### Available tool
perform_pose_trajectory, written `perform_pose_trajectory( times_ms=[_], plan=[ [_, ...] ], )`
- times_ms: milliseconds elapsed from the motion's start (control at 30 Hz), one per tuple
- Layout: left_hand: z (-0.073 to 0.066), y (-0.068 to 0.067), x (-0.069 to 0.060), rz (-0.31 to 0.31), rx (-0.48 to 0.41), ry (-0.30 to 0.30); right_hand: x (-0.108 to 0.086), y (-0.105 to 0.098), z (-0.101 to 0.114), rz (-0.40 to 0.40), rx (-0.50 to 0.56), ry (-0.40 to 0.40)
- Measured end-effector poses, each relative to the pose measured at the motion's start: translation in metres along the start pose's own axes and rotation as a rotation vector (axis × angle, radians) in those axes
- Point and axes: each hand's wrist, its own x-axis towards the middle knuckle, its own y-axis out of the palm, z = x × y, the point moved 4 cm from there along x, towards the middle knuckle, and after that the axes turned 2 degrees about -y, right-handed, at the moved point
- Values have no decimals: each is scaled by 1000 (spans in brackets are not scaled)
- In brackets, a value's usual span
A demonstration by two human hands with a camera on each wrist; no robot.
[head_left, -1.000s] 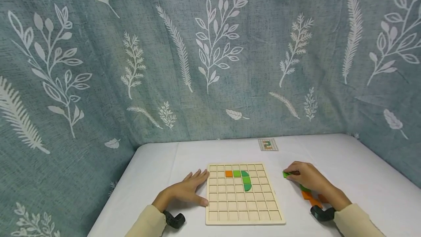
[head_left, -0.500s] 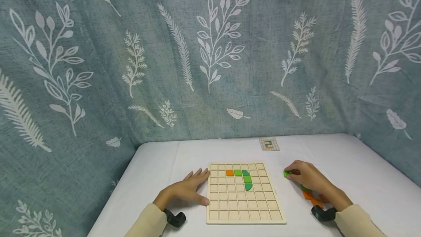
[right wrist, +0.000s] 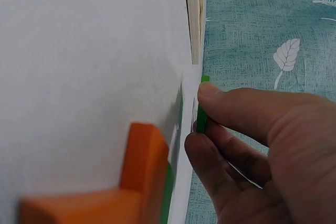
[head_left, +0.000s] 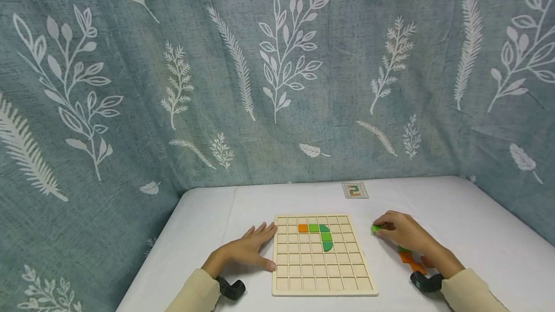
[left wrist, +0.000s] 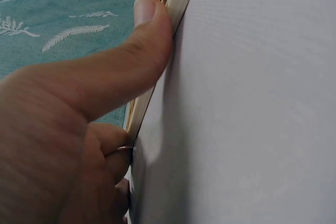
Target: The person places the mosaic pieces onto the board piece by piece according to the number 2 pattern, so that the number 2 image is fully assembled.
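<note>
A blue-green curtain (head_left: 342, 85) with white leaf prints hangs behind 1 white tabletop (head_left: 260, 202).

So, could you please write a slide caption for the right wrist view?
Right hand pinches a green piece; orange pieces lie on the white tabletop.

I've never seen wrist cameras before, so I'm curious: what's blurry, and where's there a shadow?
Head: fairly even light, board reasonably crisp; left wrist: a soft shadow on the table along the board; right wrist: orange pieces near the lens look blurred.
</note>
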Motion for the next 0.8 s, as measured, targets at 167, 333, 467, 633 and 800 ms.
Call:
perform_pose_trajectory(
  times_ms=[167, 333, 467, 633, 800],
  plan=[
    [-1, -1, -1, -6, 9, 4, 1, 0, 1, -10, 1, 1],
    [-1, -1, -1, -5, 14, 7, 1, 0, 2, -9, 1, 7],
    [0, -1, 0, -5, 17, 7, 1, 0, 3, -9, 5, 5],
    [0, -1, 0, -3, 14, 10, 0, 0, 5, -7, 8, 3],
    [0, -1, 0, 1, 15, 10, 0, -2, 8, -3, 19, -4]
  ],
)
